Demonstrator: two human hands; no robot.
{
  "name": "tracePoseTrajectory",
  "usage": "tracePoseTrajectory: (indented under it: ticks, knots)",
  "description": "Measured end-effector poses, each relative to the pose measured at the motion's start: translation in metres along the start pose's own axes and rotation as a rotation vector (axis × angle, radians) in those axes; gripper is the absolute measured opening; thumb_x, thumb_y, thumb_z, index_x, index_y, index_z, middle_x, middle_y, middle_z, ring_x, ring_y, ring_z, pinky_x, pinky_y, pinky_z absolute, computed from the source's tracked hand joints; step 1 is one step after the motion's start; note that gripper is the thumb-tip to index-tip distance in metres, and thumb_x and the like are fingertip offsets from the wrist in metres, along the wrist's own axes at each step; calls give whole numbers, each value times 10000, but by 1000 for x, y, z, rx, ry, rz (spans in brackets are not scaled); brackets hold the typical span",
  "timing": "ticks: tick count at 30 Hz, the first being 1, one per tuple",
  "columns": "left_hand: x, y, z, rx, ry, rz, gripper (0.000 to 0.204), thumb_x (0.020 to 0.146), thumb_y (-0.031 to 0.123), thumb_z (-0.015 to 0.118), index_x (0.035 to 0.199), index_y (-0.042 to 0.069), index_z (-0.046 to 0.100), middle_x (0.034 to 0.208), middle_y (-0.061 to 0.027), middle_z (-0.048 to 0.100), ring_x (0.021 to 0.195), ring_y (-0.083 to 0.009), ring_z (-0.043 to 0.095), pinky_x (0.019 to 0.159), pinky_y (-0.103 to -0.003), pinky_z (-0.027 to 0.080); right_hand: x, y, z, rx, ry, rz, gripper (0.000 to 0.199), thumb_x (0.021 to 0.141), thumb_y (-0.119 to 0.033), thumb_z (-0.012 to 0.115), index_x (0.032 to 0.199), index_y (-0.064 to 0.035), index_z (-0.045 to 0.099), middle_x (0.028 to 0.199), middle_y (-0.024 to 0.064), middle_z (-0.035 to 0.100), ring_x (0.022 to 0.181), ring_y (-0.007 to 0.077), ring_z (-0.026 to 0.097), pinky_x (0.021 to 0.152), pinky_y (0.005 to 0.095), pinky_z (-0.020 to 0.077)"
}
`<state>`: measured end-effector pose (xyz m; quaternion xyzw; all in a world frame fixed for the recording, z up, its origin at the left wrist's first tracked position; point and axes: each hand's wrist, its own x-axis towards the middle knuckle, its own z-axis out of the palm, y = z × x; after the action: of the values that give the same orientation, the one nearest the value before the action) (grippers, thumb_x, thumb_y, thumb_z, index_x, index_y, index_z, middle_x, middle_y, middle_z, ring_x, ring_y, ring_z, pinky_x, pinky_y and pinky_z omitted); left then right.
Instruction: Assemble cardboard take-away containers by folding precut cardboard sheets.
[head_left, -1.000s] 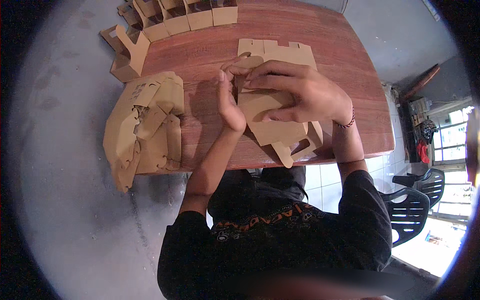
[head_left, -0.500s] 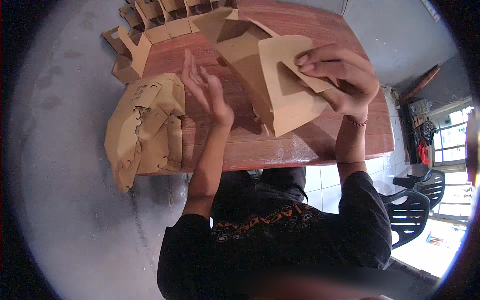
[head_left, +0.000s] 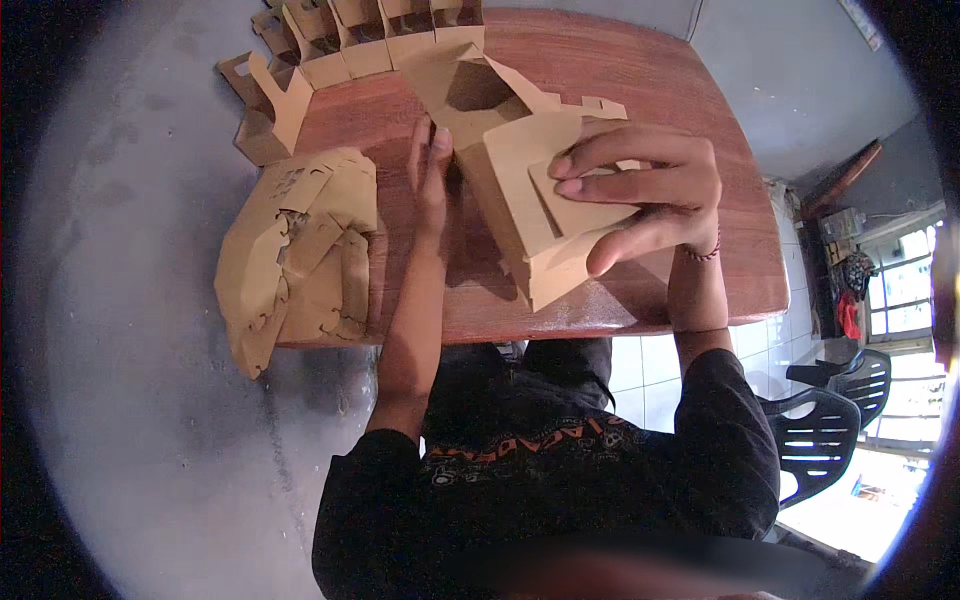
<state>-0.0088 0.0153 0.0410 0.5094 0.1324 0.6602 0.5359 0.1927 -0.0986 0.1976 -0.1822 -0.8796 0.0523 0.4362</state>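
A partly folded brown cardboard box (head_left: 497, 210) is tilted over the table in front of me. My right hand (head_left: 650, 190) grips its near right end, the fingertips pressing a flap with a slot and the thumb against the lower side. Against the box's left side is my left hand (head_left: 430, 185), held upright with its fingers straight; whether the palm touches the cardboard I cannot tell. The far end of the box gapes, with a dark inside and flaps sticking out.
Several folded cardboard boxes (head_left: 355, 50) stand in a row along the far left edge of the reddish wooden table (head_left: 640, 60), one (head_left: 275, 110) set apart at the corner. Flat cardboard pieces (head_left: 300, 250) lie piled at the left edge. Black plastic chairs (head_left: 820, 435) stand at the right.
The box has come down and toward me. My right hand has shifted left and lower with it, its thumb now on the lower side. My left hand has closed in on the box's left side.
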Motion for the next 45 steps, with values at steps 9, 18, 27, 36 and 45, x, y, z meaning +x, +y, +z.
tracePoseTrajectory:
  ticks: [9, 18, 27, 36, 45]
  knots:
    - [-7, 44, 34, -27, 98, -210, 432, 998, 262, 550, 1327, -4, 460, 1250, -148, 580, 1153, -217, 572, 958, -345, 483, 5, 9, 15, -206, -12, -21, 540, 553, -473, 841, 909, -71, 781, 1032, 118, 725, 1142, 396, 623, 950, 531, 507]
    - [-5, 44, 39, -120, -6, -199, 497, 1010, 275, 545, 1380, -35, 425, 1299, -170, 560, 1192, -229, 552, 1019, -361, 435, 4, 12, 20, -68, -84, -22, 599, 556, -475, 883, 923, -20, 755, 994, 121, 721, 1034, 341, 677, 943, 509, 509]
    - [1, 49, 43, -273, -154, -304, 441, 971, 212, 579, 1338, -8, 474, 1237, -89, 580, 1100, -147, 551, 933, -277, 428, 2, 11, 22, -43, -91, -65, 645, 533, -504, 885, 915, -5, 742, 979, 131, 714, 1000, 345, 679, 939, 513, 507]
    - [19, 48, 34, -49, -77, -357, 431, 866, 52, 542, 1294, 6, 515, 1121, -68, 611, 1000, -133, 578, 896, -276, 441, 2, 3, 18, -23, -148, 10, 749, 453, -439, 915, 1042, -13, 735, 1133, 199, 660, 1033, 373, 652, 921, 514, 510]
    - [24, 42, 28, 84, 31, -343, 407, 855, 69, 547, 1259, 20, 546, 1032, -49, 629, 917, -117, 583, 836, -258, 455, 3, -3, 10, -33, -159, 54, 696, 490, -281, 902, 1104, -15, 715, 1197, 182, 651, 1146, 383, 613, 985, 538, 471]
